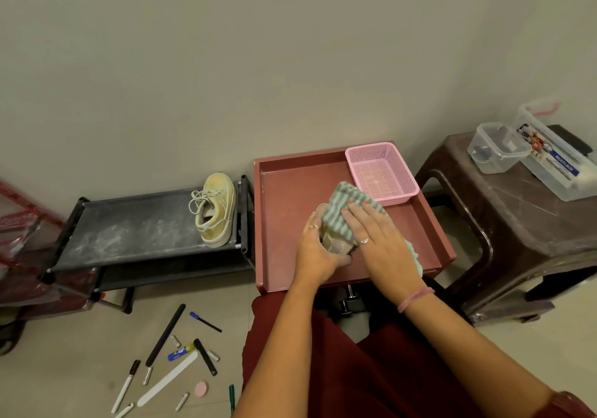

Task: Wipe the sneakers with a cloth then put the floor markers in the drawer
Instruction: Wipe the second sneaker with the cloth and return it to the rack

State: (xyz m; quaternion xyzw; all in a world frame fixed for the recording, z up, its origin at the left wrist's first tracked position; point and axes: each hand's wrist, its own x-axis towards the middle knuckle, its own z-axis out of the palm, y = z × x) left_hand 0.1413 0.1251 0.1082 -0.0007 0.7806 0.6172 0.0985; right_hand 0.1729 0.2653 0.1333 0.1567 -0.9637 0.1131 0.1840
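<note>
A beige sneaker point(336, 246) sits in the reddish-brown tray point(284, 198), mostly hidden. My left hand point(318, 251) grips it at the heel end. My right hand point(379, 243) lies flat with straight fingers, pressing a green-and-white striped cloth point(339, 211) onto the shoe. A second beige sneaker point(215, 214) lies on its side on the black shoe rack point(135, 230) to the left. Several markers and pens point(168, 350) are scattered on the floor at lower left.
A pink mesh basket point(381, 172) stands in the tray's far right corner. A brown plastic stool point(517, 224) at right carries clear plastic boxes point(497, 148). A red wire rack point(19, 224) is at far left. The wall is close behind.
</note>
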